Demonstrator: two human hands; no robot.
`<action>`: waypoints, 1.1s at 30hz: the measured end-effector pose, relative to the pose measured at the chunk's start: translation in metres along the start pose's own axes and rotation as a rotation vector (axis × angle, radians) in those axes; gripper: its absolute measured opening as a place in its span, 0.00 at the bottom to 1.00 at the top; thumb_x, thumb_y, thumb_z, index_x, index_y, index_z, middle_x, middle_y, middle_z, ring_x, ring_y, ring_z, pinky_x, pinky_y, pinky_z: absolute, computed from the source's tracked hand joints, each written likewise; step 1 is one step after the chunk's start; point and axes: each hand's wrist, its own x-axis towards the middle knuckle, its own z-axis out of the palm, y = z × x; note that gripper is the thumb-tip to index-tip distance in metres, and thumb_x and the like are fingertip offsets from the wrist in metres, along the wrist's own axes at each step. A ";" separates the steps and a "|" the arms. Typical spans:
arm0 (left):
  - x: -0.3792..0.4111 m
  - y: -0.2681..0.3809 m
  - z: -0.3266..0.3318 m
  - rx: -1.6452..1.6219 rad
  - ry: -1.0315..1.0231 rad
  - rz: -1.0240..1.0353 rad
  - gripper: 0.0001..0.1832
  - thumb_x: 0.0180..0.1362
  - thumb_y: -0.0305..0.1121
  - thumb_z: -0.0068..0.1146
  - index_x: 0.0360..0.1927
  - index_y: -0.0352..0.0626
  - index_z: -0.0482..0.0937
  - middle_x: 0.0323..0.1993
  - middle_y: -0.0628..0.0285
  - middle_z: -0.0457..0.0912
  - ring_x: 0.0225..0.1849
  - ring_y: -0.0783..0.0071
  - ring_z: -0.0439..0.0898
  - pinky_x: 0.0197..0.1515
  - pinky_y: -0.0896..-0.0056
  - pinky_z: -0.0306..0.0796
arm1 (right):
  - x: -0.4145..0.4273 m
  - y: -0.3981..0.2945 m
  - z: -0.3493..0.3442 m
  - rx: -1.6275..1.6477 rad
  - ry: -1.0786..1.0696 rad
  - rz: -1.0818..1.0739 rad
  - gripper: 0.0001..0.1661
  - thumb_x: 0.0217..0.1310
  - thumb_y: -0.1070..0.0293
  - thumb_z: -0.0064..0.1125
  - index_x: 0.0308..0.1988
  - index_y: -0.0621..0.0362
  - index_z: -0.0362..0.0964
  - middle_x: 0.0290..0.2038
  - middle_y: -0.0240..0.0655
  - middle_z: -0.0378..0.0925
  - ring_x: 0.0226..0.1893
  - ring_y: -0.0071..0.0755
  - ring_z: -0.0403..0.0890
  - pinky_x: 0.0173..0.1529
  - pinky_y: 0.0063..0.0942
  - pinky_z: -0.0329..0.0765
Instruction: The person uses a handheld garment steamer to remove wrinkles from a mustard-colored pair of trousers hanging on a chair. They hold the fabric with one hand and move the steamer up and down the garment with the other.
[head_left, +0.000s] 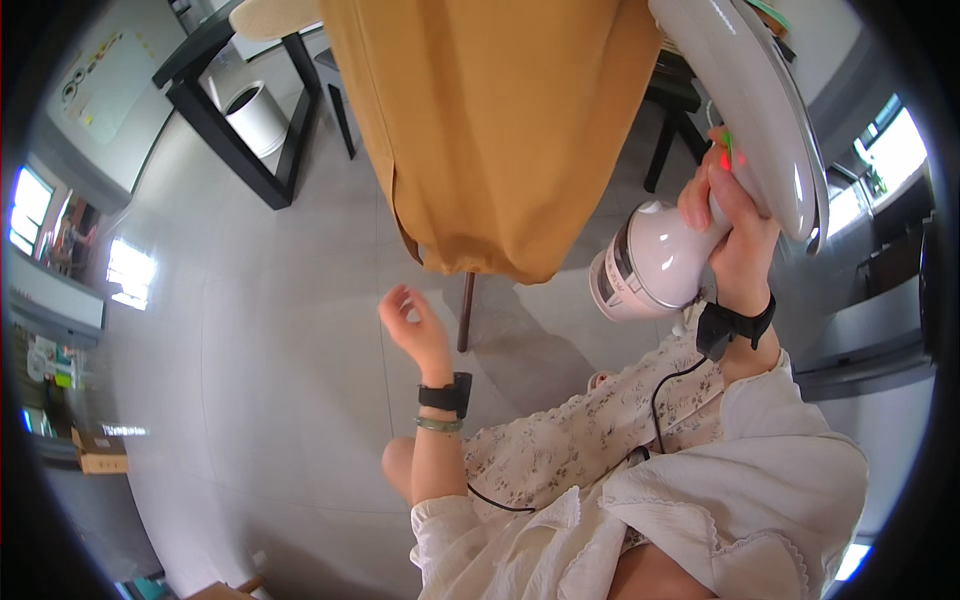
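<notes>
My right hand (739, 214) is wrapped around the handle of a pale handheld garment steamer (757, 97). Its long glossy head points up and to the left, and its rounded base (652, 262) hangs below my fingers. Small red and green lights glow beside the grip. A mustard-coloured garment (495, 135) hangs in front of me, its gathered lower edge just above my left hand. My left hand (412, 326) holds nothing; its fingers are loosely curled, apart from the thumb. The steamer's upper end overlaps the garment's right edge; whether they touch I cannot tell.
A dark brown pole (466, 315) shows beneath the garment. To the left, a black-legged table (232, 142) stands near a white bin (259, 120). A dark-legged piece of furniture (667, 112) is behind the steamer. Cardboard boxes (101, 454) sit at lower left.
</notes>
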 end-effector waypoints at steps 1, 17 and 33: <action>0.001 0.029 0.011 -0.048 -0.105 0.073 0.12 0.59 0.28 0.58 0.45 0.36 0.72 0.40 0.58 0.75 0.40 0.67 0.76 0.41 0.70 0.73 | -0.003 -0.001 -0.010 -0.010 0.007 0.003 0.16 0.58 0.77 0.52 0.48 0.66 0.64 0.27 0.33 0.69 0.15 0.25 0.66 0.24 0.25 0.65; 0.021 0.108 -0.008 0.175 -0.181 0.091 0.05 0.60 0.27 0.59 0.33 0.35 0.76 0.25 0.65 0.74 0.27 0.76 0.70 0.33 0.77 0.67 | -0.008 0.056 -0.066 -0.101 -0.450 0.169 0.11 0.64 0.70 0.56 0.44 0.63 0.70 0.27 0.32 0.72 0.28 0.28 0.71 0.36 0.26 0.68; -0.018 0.165 -0.113 0.211 0.151 -0.018 0.12 0.70 0.30 0.43 0.48 0.32 0.73 0.41 0.63 0.78 0.42 0.75 0.74 0.47 0.76 0.68 | -0.033 0.157 0.047 0.294 -0.871 0.051 0.47 0.37 0.62 0.77 0.57 0.63 0.62 0.53 0.44 0.71 0.53 0.37 0.71 0.57 0.36 0.67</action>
